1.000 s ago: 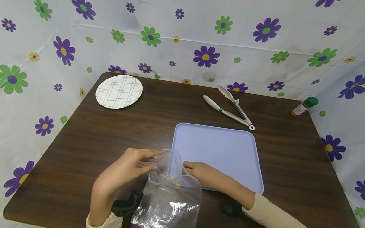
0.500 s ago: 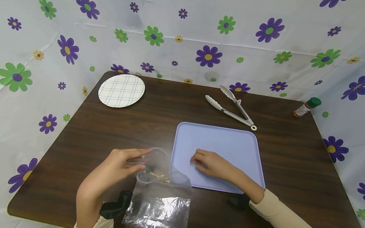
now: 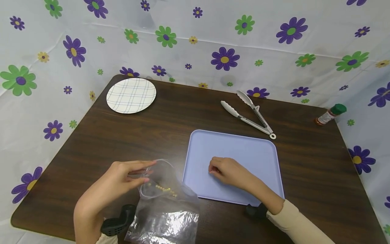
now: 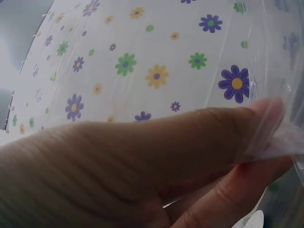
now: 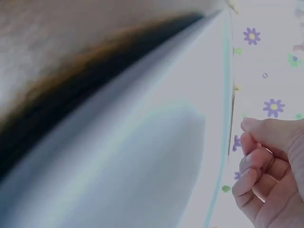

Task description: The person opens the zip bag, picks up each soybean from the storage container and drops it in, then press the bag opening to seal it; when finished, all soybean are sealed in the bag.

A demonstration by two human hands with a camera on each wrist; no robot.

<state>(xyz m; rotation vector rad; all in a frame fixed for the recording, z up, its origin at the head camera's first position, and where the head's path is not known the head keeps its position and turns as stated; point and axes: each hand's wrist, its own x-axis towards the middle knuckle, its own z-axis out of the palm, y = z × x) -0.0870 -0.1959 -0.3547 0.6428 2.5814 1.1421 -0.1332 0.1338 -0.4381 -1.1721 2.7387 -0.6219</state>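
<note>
In the head view, a clear plastic bag (image 3: 163, 210) is seen lying on the dark table (image 3: 106, 142) near its front edge, just left of a lavender tray (image 3: 259, 152); the bag's mouth is pinched at its rim by the left hand (image 3: 122, 178), thumb against fingers, and a row of small pale beads (image 3: 161, 188) can be made out inside near the opening. The right hand (image 3: 228, 171) is held over the tray with its fingers curled in; whether anything small is pinched there cannot be told. Tongs (image 3: 250, 115), a checked plate (image 3: 131, 95) and a spice bottle (image 3: 330, 114) are set well apart at the far side. In the left wrist view, thin film (image 4: 280, 137) is seen nipped between thumb and fingertip. In the right wrist view, curled fingers (image 5: 256, 171) are shown above the tray's surface (image 5: 142, 161), with nothing visible in them. The bag is judged light, limp and slippery; it is best taken at the rim with its opening kept upward, since the beads would roll out easily.
</note>
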